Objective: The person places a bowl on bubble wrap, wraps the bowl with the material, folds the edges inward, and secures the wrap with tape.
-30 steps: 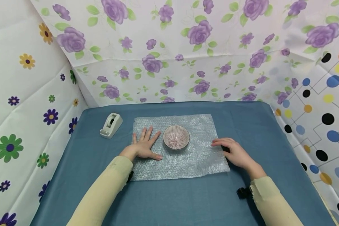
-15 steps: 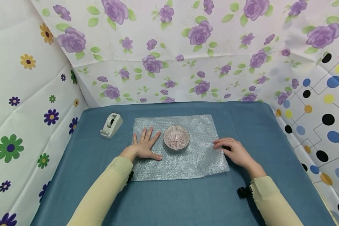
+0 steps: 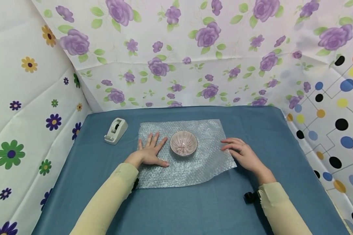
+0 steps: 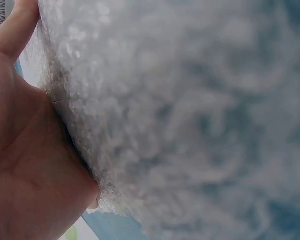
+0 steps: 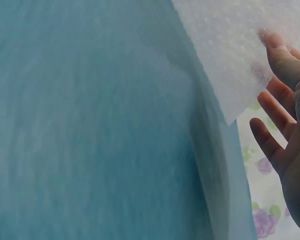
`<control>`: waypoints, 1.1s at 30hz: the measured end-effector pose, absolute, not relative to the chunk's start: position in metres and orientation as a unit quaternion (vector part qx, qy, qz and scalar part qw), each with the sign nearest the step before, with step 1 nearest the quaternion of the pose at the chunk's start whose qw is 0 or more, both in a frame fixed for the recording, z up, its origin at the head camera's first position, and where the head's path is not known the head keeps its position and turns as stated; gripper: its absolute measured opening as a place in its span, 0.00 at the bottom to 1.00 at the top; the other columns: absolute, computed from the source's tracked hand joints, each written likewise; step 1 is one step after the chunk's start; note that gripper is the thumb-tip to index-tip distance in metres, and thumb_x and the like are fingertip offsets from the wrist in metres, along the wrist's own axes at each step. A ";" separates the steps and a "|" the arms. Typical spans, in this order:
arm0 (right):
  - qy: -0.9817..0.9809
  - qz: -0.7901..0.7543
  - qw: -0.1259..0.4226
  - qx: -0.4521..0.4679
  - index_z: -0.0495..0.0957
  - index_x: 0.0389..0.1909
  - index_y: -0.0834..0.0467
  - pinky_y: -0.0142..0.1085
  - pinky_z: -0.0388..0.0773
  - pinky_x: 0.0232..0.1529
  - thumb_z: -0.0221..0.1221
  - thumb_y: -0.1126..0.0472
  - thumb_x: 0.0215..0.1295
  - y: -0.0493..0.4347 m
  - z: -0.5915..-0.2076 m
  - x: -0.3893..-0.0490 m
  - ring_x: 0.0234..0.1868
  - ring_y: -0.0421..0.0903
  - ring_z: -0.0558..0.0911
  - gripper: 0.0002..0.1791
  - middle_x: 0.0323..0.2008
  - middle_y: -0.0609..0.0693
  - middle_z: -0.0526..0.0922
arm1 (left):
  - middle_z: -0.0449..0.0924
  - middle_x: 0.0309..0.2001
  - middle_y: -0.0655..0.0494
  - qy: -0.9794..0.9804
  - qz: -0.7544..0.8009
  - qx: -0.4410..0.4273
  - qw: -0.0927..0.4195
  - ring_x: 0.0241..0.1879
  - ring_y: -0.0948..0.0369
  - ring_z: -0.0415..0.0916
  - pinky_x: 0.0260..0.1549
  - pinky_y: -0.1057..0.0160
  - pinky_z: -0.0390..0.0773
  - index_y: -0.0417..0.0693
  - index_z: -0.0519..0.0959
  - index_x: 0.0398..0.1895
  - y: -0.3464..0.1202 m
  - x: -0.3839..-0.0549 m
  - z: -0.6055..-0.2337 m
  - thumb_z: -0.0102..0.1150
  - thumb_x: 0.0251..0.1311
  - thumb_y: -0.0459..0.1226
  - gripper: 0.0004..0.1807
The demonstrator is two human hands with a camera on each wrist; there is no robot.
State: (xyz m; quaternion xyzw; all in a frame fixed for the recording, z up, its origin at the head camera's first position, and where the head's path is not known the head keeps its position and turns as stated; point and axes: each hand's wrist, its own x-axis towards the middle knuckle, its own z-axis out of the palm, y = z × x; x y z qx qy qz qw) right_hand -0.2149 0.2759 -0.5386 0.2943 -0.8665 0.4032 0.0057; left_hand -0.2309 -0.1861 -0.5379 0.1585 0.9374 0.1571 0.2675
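Observation:
A sheet of bubble wrap (image 3: 191,174) lies on the blue cloth, and a small bowl (image 3: 183,143) with reddish-brown stripes stands upright near its middle. My left hand (image 3: 148,153) presses flat on the sheet's left part, fingers spread, just left of the bowl. At the sheet's right edge my right hand (image 3: 243,155) pinches the bubble wrap (image 5: 220,55) between thumb and fingers, with the near right corner raised off the cloth. In the right wrist view the thumb (image 5: 282,57) lies on one face and some fingertips show through from behind.
A white tape dispenser (image 3: 116,131) stands on the blue cloth (image 3: 176,212) at the back left, beyond my left hand. Patterned sheets hang behind the table and at both sides, the back one (image 3: 176,58) with purple flowers.
My right hand has taken hold of the bubble wrap's right edge, and the near right corner has lifted and shifted up and left. My left hand and the bowl have stayed put.

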 end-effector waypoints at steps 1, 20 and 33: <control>-0.866 0.404 0.008 0.294 0.89 0.55 0.45 0.65 0.64 0.71 0.59 0.64 0.81 0.274 -0.537 -0.215 0.75 0.59 0.68 0.14 0.70 0.51 0.79 | 0.07 0.83 0.58 0.937 0.158 0.158 0.268 0.80 0.50 0.02 0.67 0.28 0.08 0.71 0.31 0.89 -0.186 -0.231 -0.538 0.67 0.55 0.75 0.71; -0.835 0.484 0.047 0.257 0.88 0.43 0.50 0.63 0.65 0.72 0.65 0.68 0.76 0.234 -0.520 -0.226 0.73 0.56 0.72 0.09 0.65 0.53 0.83 | 0.08 0.84 0.57 0.940 0.153 0.155 0.263 0.80 0.48 0.03 0.68 0.28 0.09 0.70 0.32 0.89 -0.185 -0.231 -0.539 0.67 0.55 0.74 0.70; -0.806 0.534 0.114 0.229 0.88 0.36 0.57 0.63 0.65 0.73 0.70 0.74 0.67 0.202 -0.509 -0.235 0.73 0.65 0.71 0.08 0.60 0.60 0.86 | 0.08 0.84 0.57 0.939 0.156 0.154 0.264 0.80 0.49 0.03 0.68 0.29 0.09 0.70 0.32 0.89 -0.185 -0.231 -0.540 0.67 0.55 0.74 0.70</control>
